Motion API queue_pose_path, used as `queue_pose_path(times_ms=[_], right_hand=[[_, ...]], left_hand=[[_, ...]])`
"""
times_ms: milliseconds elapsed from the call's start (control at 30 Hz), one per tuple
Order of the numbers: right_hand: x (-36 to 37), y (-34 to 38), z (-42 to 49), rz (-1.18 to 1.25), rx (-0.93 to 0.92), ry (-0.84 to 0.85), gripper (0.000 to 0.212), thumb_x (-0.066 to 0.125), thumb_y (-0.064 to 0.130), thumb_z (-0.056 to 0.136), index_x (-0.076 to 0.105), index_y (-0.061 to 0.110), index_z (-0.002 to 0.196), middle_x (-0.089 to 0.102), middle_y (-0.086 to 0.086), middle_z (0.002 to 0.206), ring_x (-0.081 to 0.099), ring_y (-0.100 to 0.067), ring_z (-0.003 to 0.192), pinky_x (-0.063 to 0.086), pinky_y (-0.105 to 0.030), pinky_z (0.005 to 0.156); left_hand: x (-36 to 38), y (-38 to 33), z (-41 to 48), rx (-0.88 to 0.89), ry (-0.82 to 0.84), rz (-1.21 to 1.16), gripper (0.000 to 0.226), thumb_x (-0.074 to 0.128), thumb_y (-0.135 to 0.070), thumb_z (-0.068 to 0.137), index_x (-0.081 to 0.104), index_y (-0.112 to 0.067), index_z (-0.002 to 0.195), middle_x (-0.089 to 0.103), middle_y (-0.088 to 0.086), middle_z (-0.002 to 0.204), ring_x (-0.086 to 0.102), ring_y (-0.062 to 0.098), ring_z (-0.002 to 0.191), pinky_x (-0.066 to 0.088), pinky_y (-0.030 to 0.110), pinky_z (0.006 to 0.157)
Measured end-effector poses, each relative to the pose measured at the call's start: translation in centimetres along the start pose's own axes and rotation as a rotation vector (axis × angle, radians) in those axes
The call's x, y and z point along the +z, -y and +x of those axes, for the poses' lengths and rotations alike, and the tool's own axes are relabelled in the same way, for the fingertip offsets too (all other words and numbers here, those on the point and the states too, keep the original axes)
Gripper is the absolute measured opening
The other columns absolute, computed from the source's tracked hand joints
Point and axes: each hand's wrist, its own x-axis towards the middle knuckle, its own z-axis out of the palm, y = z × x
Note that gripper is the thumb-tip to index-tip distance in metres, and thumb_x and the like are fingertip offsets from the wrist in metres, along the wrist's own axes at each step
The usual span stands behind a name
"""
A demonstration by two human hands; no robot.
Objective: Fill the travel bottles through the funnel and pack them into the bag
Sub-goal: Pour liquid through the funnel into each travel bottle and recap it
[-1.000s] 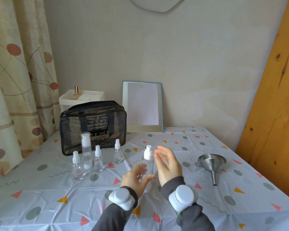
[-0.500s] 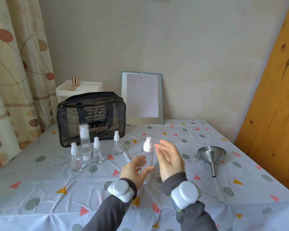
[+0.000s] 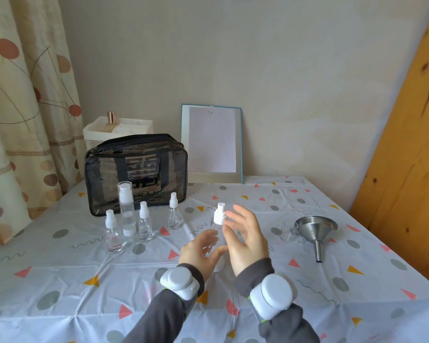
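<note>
Upright spray bottle (image 3: 215, 227), in front and right of the bag (image 3: 136, 174).
Left grip (image 3: 200, 253) curls round its clear body low down; right grip (image 3: 245, 238) hangs open beside the pump head (image 3: 219, 215). Likely light, stiff, slick plastic: hold the body firmly, twist at the collar.

You are in a home, at a corner set up for toiletries. You face a table (image 3: 60, 280) under a wipe-clean cloth of dots and triangles, with a patterned curtain (image 3: 22, 95) at your left, a bare plastered wall (image 3: 233, 58) ahead, a knotty pine panel (image 3: 406, 169) at your right and a clear toiletry bag (image 3: 136, 174).
</note>
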Motion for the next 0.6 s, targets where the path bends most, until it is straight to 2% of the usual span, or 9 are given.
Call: queue_pose_path(times_ms=[67,167,233,333,400,433,500,600], right_hand=[[-0.1,0.2,0.7,-0.059,-0.030,-0.031,0.037,0.060,0.010,0.086,0.048,0.036,0.109,0.058,0.016,0.112,0.054,0.013,0.099,0.037,-0.007,0.089],[0.0,0.7,2.2,-0.132,0.051,0.074,0.050,0.056,0.013,0.088,0.039,0.026,0.134,0.048,0.006,0.133,0.046,-0.006,0.123,0.034,-0.023,0.105],[0.3,0.9,2.5,-0.115,0.114,0.159,0.058,0.055,0.015,0.089,0.030,0.027,0.140,0.045,0.003,0.135,0.044,-0.012,0.126,0.034,-0.024,0.103],[0.4,0.7,1.7,-0.096,0.117,0.173,0.053,0.055,0.016,0.089,0.034,0.033,0.135,0.051,0.009,0.126,0.048,-0.007,0.120,0.034,-0.013,0.092],[-0.1,0.5,0.9,-0.075,0.089,0.091,0.043,0.057,0.016,0.088,0.042,0.035,0.124,0.057,0.012,0.118,0.052,0.000,0.112,0.035,-0.002,0.084],[-0.3,0.5,0.7,-0.062,0.068,0.047,0.038,0.058,0.015,0.087,0.045,0.036,0.116,0.061,0.012,0.112,0.054,0.001,0.109,0.036,-0.002,0.081],[-0.6,0.5,0.9,-0.076,0.031,-0.020,0.034,0.058,0.011,0.087,0.047,0.034,0.109,0.064,0.013,0.103,0.058,-0.003,0.107,0.038,-0.009,0.085],[-0.5,0.7,1.9,-0.145,0.057,0.048,0.041,0.057,0.014,0.087,0.045,0.028,0.124,0.058,0.007,0.123,0.052,-0.009,0.119,0.033,-0.016,0.093]], left_hand=[[0.0,-0.1,0.0,-0.010,0.002,-0.008,0.038,0.067,-0.030,0.080,0.059,-0.022,0.116,0.066,-0.007,0.107,0.059,0.006,0.101,0.045,0.019,0.092],[0.0,-0.1,-0.1,-0.011,0.003,0.001,0.038,0.067,-0.031,0.080,0.058,-0.024,0.117,0.065,-0.009,0.108,0.056,0.004,0.100,0.044,0.017,0.092],[0.0,-0.1,-0.1,-0.007,-0.005,0.012,0.038,0.066,-0.030,0.081,0.057,-0.026,0.118,0.063,-0.011,0.107,0.054,0.001,0.098,0.042,0.014,0.089],[0.0,0.1,0.0,-0.003,-0.007,0.013,0.038,0.065,-0.028,0.082,0.056,-0.026,0.119,0.062,-0.013,0.107,0.055,0.001,0.099,0.042,0.014,0.088],[0.1,0.1,0.0,-0.008,0.004,0.007,0.038,0.066,-0.030,0.081,0.057,-0.025,0.117,0.062,-0.013,0.106,0.056,0.003,0.102,0.044,0.017,0.091],[0.1,0.2,0.1,-0.012,0.001,0.002,0.038,0.067,-0.031,0.080,0.058,-0.025,0.116,0.064,-0.012,0.106,0.057,0.004,0.102,0.045,0.019,0.093],[0.1,0.3,0.1,-0.021,-0.006,-0.009,0.040,0.069,-0.033,0.078,0.059,-0.024,0.115,0.066,-0.009,0.106,0.058,0.005,0.101,0.045,0.019,0.093],[0.2,0.3,0.1,-0.024,-0.001,0.000,0.040,0.069,-0.034,0.077,0.059,-0.024,0.115,0.067,-0.009,0.106,0.059,0.005,0.100,0.045,0.019,0.093]])
